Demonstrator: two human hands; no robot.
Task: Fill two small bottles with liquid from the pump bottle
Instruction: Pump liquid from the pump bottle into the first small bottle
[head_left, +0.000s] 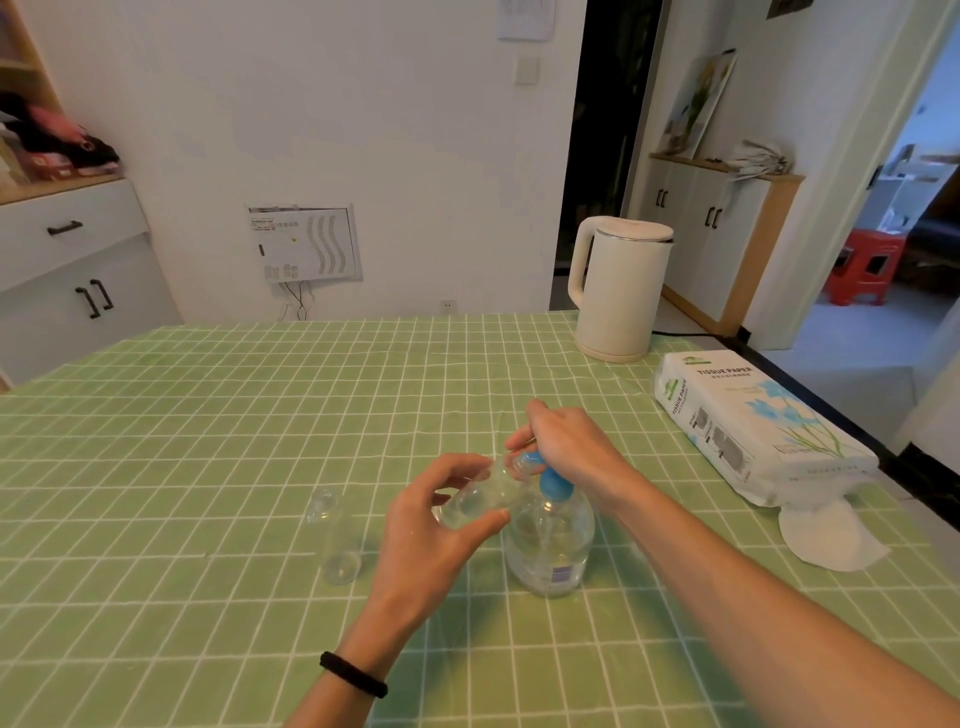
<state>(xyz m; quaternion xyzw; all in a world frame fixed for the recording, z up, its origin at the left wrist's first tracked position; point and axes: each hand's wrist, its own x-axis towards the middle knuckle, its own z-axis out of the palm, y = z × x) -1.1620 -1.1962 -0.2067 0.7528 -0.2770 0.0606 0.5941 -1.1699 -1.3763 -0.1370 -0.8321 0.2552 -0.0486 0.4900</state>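
Observation:
A clear pump bottle (550, 545) with a blue pump head stands on the green checked tablecloth (208, 415). My right hand (563, 441) rests on top of the pump head. My left hand (436, 525) holds a small clear bottle (478, 499) tilted, its mouth up against the blue nozzle. A second small clear bottle (335, 535) stands upright and uncapped on the cloth, to the left of my left hand, untouched.
A white electric kettle (615, 291) stands at the table's far right. A pack of tissue paper (753, 421) lies along the right edge, with a loose tissue (826, 540) pulled out in front of it.

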